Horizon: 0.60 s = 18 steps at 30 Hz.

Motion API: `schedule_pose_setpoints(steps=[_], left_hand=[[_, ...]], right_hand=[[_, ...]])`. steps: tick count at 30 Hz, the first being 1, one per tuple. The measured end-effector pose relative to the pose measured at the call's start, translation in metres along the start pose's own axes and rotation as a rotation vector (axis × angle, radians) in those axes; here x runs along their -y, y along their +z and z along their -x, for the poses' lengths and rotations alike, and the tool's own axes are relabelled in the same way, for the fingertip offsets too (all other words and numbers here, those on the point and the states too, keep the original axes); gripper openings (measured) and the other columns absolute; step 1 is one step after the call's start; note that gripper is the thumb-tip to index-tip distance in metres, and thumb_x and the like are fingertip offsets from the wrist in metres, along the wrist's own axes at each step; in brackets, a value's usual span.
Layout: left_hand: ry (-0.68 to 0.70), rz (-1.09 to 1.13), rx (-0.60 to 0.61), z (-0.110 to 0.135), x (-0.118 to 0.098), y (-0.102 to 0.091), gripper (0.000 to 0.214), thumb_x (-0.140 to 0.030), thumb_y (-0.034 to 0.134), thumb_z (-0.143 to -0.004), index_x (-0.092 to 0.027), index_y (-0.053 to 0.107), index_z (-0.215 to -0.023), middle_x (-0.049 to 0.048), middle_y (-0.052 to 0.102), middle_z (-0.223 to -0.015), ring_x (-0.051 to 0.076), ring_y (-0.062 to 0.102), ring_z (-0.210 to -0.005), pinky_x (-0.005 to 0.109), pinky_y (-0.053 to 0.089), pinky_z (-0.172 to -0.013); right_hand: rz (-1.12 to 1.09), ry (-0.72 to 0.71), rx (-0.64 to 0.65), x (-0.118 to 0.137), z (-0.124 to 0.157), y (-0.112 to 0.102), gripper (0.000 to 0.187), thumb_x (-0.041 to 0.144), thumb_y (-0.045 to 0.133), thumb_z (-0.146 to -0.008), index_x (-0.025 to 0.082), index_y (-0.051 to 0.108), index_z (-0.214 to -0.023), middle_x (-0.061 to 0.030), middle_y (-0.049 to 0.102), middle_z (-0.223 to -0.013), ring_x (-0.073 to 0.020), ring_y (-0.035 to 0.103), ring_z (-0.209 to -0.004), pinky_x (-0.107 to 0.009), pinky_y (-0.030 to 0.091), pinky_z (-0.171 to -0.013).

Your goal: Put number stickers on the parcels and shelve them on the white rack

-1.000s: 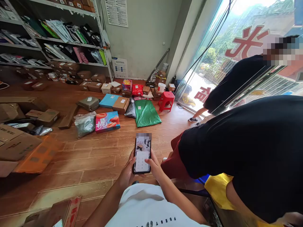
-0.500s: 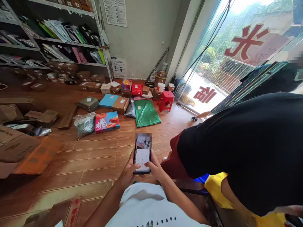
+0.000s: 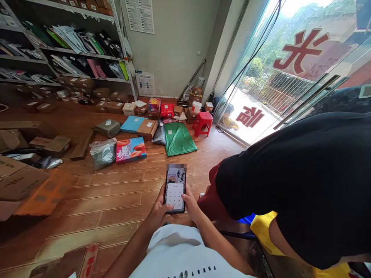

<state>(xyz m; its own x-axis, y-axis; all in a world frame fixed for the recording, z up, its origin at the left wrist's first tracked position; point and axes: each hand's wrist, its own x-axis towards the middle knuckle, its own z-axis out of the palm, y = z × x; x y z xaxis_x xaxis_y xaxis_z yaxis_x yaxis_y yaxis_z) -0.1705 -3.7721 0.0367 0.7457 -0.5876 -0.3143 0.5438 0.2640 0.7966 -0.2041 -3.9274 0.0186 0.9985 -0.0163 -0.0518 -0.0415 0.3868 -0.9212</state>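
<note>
A dark-edged smartphone (image 3: 175, 193) is held upright in front of my white shirt, its lit screen showing a keypad with a picture above it. My left hand (image 3: 160, 206) wraps the phone's left edge, thumb lying over the lower left of the screen. On the other side, my right hand (image 3: 190, 202) grips the right edge, with its thumb at the right side of the keypad. The fingers behind the phone are hidden.
Parcels lie on the wooden floor ahead, including a green bag (image 3: 179, 138) and a colourful box (image 3: 131, 150). A red stool (image 3: 203, 124) stands by the glass door. Close at my right, a person in black (image 3: 295, 181) leans in. Loaded shelves (image 3: 84, 50) line the left.
My right thumb has shifted from the keypad's lower middle to its right edge. My left thumb has slid slightly lower. The figure behind the glass door has moved mostly out of sight.
</note>
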Motion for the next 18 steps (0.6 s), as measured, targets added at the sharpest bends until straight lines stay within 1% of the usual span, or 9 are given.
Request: schedule_pose_setpoints(steps=[3, 5, 6, 9, 11, 14, 16, 18], left_hand=[[0.000, 0.103, 0.021, 0.001, -0.002, 0.000, 0.105, -0.029, 0.063, -0.070, -0.030, 0.011, -0.161, 0.0164, 0.054, -0.140, 0.030, 0.066, -0.097, 0.031, 0.060, -0.053], [0.007, 0.138, 0.030, 0.001, -0.003, 0.000, 0.103, -0.030, 0.062, -0.071, -0.031, 0.011, -0.161, 0.0160, 0.052, -0.143, 0.031, 0.064, -0.101, 0.031, 0.059, -0.053], [0.010, 0.149, 0.031, 0.001, -0.004, 0.001, 0.103, -0.030, 0.061, -0.071, -0.032, 0.012, -0.161, 0.0155, 0.051, -0.144, 0.032, 0.064, -0.102, 0.030, 0.059, -0.054], [0.009, 0.165, 0.024, 0.001, -0.006, 0.002, 0.099, -0.031, 0.060, -0.074, -0.034, 0.013, -0.161, 0.0145, 0.050, -0.146, 0.033, 0.063, -0.106, 0.029, 0.058, -0.053], [0.015, 0.167, 0.024, 0.002, -0.007, 0.002, 0.098, -0.031, 0.059, -0.075, -0.035, 0.012, -0.161, 0.0146, 0.048, -0.147, 0.034, 0.062, -0.108, 0.030, 0.058, -0.053], [0.022, 0.164, 0.026, 0.003, -0.007, 0.003, 0.099, -0.031, 0.058, -0.076, -0.033, 0.009, -0.162, 0.0148, 0.046, -0.150, 0.036, 0.062, -0.109, 0.032, 0.059, -0.052], [0.015, 0.159, 0.015, 0.003, -0.007, 0.002, 0.100, -0.031, 0.057, -0.077, -0.033, 0.006, -0.162, 0.0147, 0.046, -0.151, 0.036, 0.062, -0.109, 0.034, 0.060, -0.051], [0.006, 0.150, 0.001, 0.004, -0.007, 0.002, 0.100, -0.031, 0.057, -0.077, -0.033, 0.005, -0.162, 0.0144, 0.047, -0.151, 0.036, 0.063, -0.108, 0.035, 0.060, -0.052]], right_hand=[[0.056, -0.114, 0.012, -0.003, 0.000, 0.000, 0.059, 0.065, 0.040, -0.098, 0.027, 0.049, -0.143, -0.0070, 0.059, -0.139, -0.0263, 0.054, -0.128, -0.044, 0.044, -0.110], [0.116, -0.182, -0.010, -0.007, 0.001, 0.000, 0.063, 0.068, 0.030, -0.100, 0.029, 0.046, -0.146, -0.0073, 0.057, -0.142, -0.0266, 0.052, -0.132, -0.046, 0.040, -0.114], [0.160, -0.217, -0.028, -0.008, 0.002, -0.001, 0.064, 0.069, 0.028, -0.100, 0.030, 0.042, -0.149, -0.0075, 0.055, -0.145, -0.0268, 0.051, -0.133, -0.047, 0.040, -0.115], [0.384, -0.380, -0.105, -0.010, 0.007, -0.005, 0.068, 0.069, 0.027, -0.100, 0.031, 0.026, -0.157, -0.0098, 0.045, -0.153, -0.0281, 0.048, -0.137, -0.050, 0.042, -0.112], [0.600, -0.530, -0.141, -0.009, 0.011, -0.009, 0.069, 0.067, 0.027, -0.100, 0.029, 0.024, -0.158, -0.0129, 0.039, -0.155, -0.0305, 0.044, -0.139, -0.052, 0.043, -0.110], [0.898, -0.743, -0.161, -0.005, 0.015, -0.016, 0.062, 0.059, 0.025, -0.103, 0.027, 0.036, -0.154, -0.0144, 0.034, -0.156, -0.0337, 0.038, -0.140, -0.058, 0.040, -0.109], [1.046, -0.844, -0.176, -0.003, 0.017, -0.020, 0.057, 0.055, 0.024, -0.103, 0.028, 0.047, -0.149, -0.0134, 0.032, -0.156, -0.0350, 0.038, -0.138, -0.060, 0.037, -0.109], [1.136, -0.913, -0.203, -0.003, 0.018, -0.023, 0.055, 0.052, 0.024, -0.104, 0.028, 0.056, -0.142, -0.0125, 0.033, -0.156, -0.0357, 0.038, -0.137, -0.060, 0.038, -0.107]])
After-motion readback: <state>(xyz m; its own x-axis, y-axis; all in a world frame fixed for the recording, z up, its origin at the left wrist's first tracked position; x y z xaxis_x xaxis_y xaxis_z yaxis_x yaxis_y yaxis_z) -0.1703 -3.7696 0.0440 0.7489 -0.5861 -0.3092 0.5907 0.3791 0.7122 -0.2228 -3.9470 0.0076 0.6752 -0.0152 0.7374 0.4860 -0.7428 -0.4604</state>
